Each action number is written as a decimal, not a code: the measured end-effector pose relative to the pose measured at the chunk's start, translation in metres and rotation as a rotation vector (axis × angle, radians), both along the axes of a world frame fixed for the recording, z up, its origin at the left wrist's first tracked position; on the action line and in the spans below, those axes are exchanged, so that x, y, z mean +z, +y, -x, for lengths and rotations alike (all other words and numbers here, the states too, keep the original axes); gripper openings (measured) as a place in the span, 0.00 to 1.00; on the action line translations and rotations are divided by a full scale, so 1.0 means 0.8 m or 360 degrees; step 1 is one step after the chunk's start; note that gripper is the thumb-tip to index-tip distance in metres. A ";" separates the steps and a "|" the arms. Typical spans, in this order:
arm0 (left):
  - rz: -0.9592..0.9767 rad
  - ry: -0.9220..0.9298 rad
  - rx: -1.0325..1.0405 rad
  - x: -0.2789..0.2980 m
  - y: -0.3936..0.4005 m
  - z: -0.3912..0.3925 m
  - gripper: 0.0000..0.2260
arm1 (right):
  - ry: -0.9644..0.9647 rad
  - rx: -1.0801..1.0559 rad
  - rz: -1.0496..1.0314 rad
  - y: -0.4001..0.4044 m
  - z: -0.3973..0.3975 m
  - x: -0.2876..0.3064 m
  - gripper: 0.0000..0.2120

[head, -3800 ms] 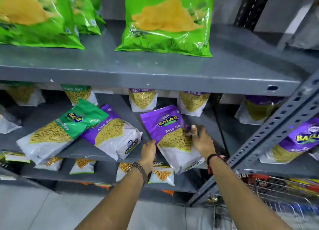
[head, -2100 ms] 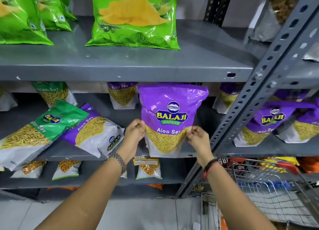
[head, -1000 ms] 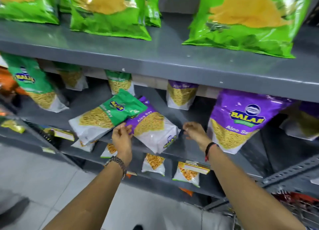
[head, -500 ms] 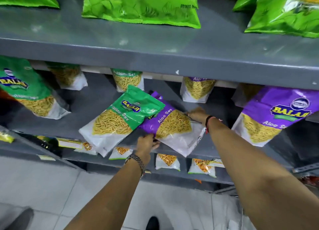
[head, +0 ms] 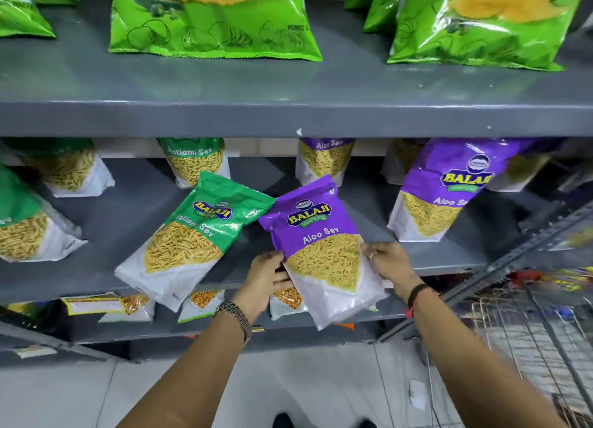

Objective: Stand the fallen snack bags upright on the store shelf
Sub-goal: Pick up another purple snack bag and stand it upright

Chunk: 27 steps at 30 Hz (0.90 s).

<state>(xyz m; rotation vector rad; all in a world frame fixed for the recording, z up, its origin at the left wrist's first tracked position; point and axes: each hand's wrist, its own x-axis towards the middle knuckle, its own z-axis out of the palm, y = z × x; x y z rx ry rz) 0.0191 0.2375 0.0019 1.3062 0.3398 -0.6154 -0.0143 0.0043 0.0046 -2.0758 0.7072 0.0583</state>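
Observation:
A purple Aloo Sev bag [head: 321, 244] is tilted at the front of the middle shelf [head: 442, 260], its white bottom hanging past the shelf edge. My left hand [head: 264, 283] grips its left side and my right hand [head: 386, 264] grips its right side. To its left a green Ratlami Sev bag [head: 192, 238] lies fallen and slanted, its top corner touching the purple bag. To the right another purple Aloo Sev bag [head: 449, 190] stands upright on the same shelf.
More sev bags stand along the back of the middle shelf and at the far left [head: 29, 231]. Large green chip bags [head: 211, 16] stand on the upper shelf. Small packets line the lower shelf [head: 128, 305]. A wire cart [head: 529, 331] stands at the right.
Both hands have taken hold of the fallen purple bag, pulled it out from under the green bag and turned it nearly straight toward me. The view shifted a little to the left.

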 end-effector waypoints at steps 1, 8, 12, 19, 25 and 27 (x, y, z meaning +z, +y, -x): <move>0.0011 -0.0036 -0.0020 0.004 0.000 0.002 0.05 | -0.0051 -0.0039 -0.0032 -0.001 0.013 0.002 0.14; -0.0030 -0.0403 -0.0248 0.037 0.000 0.014 0.06 | -0.0283 -0.0242 -0.0388 0.007 0.094 0.028 0.11; -0.0060 -0.0533 -0.0289 0.049 0.001 0.022 0.06 | -0.0411 -0.0317 -0.0511 0.009 0.109 0.037 0.11; -0.0038 -0.0583 -0.0241 0.060 0.002 0.025 0.07 | -0.0391 -0.0302 -0.0503 0.002 0.097 0.033 0.13; -0.0014 -0.0543 -0.0247 0.055 0.010 0.034 0.07 | -0.0320 -0.0219 -0.0560 0.002 0.091 0.034 0.08; -0.0013 -0.0541 -0.0238 0.052 0.011 0.039 0.06 | -0.0293 -0.0178 -0.0593 0.001 0.093 0.031 0.09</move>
